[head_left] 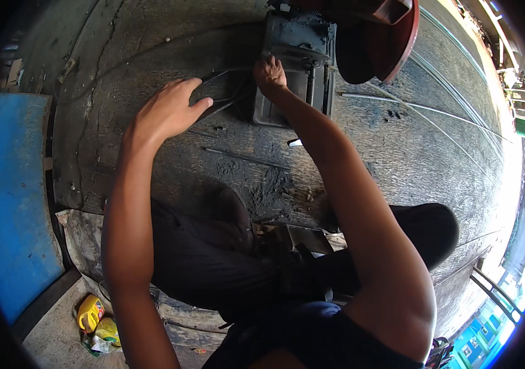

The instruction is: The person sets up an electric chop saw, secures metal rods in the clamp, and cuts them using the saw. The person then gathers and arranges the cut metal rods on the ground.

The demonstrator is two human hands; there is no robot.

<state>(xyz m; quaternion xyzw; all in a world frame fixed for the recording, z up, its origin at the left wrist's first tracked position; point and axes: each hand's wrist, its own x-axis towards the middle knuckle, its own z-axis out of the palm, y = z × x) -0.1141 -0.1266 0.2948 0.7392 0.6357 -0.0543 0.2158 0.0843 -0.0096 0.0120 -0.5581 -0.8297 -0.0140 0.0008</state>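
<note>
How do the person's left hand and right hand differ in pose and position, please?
The left hand is open, thumb spread from its fingers; the right hand has its fingers bent. The left hand is apart from the dark case, while the right hand is at its left edge. Both hands are bare.

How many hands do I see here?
2: the left hand, open, left of the dark box; the right hand, at that box's left edge. No other hand shows.
</note>
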